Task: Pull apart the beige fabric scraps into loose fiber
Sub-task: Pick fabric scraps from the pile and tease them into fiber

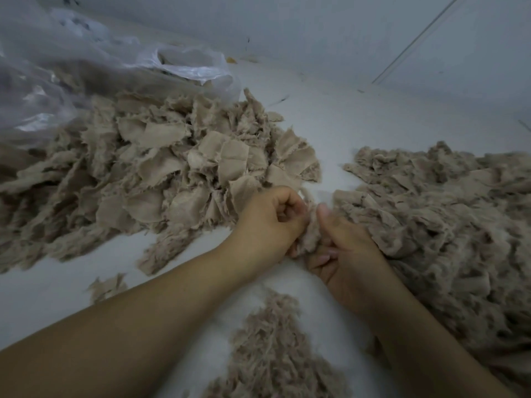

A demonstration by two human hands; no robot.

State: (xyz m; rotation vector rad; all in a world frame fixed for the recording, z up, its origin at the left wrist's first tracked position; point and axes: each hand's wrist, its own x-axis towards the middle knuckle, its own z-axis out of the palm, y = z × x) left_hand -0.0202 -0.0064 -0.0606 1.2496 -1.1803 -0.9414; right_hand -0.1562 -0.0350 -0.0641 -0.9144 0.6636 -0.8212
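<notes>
A big pile of beige fabric scraps (161, 168) with frayed edges covers the left half of the white surface. A fluffier heap of pulled-apart fiber (431, 214) lies on the right. Between the two piles, my left hand (270, 222) and my right hand (347, 254) meet, both closed on one small beige scrap (310, 234) pinched between them. Most of that scrap is hidden by my fingers. A smaller patch of loose fiber (270, 349) lies near me between my forearms.
A crumpled clear plastic bag (86, 67) lies at the back left, partly over the scrap pile. A white wall (344, 30) rises behind the surface. One stray scrap (106, 287) sits alone at the near left.
</notes>
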